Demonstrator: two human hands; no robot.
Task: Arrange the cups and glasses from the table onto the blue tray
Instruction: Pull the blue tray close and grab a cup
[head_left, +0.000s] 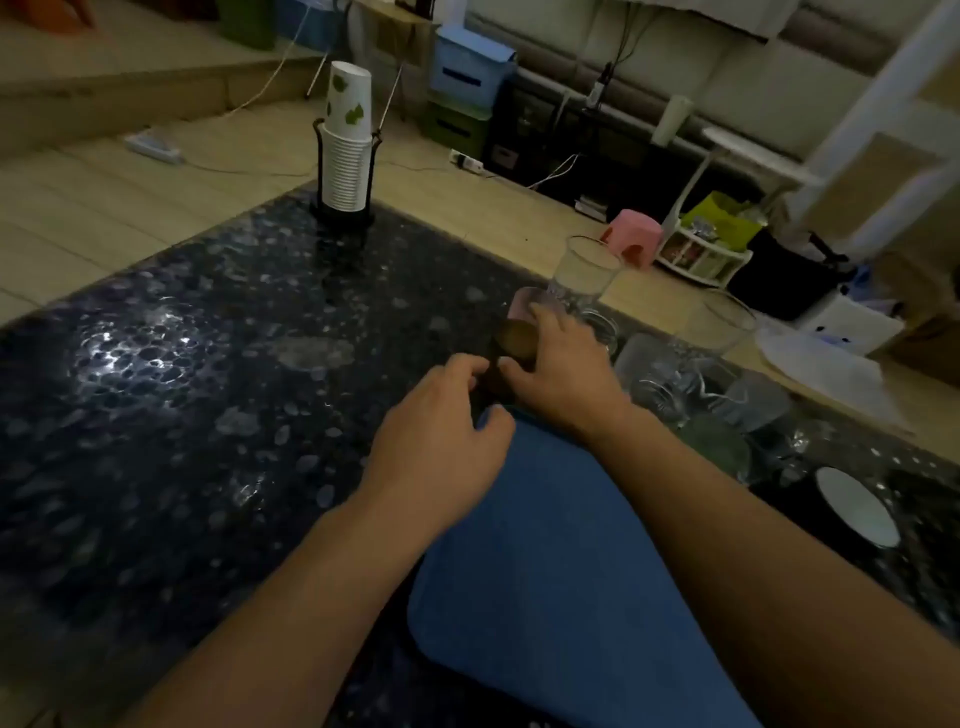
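Note:
A blue tray (545, 571) lies on the dark speckled table (182, 415), reaching from the near edge toward the middle. At its far end stands a dark brown cup (511, 340). My right hand (561, 374) curls round that cup from the right, and my left hand (441, 431) touches its lower left side with curled fingers. A pink cup (524, 304) stands just behind the brown one. A tall clear glass (587, 275) is behind that. Several clear and frosted glasses (675, 374) crowd the table to the right of the tray.
A black holder with a stack of white paper cups (345, 161) stands at the table's far corner. A white bowl (857, 506) sits on the right. Beyond the table edge the floor holds a pink stool (631, 236), boxes and cables.

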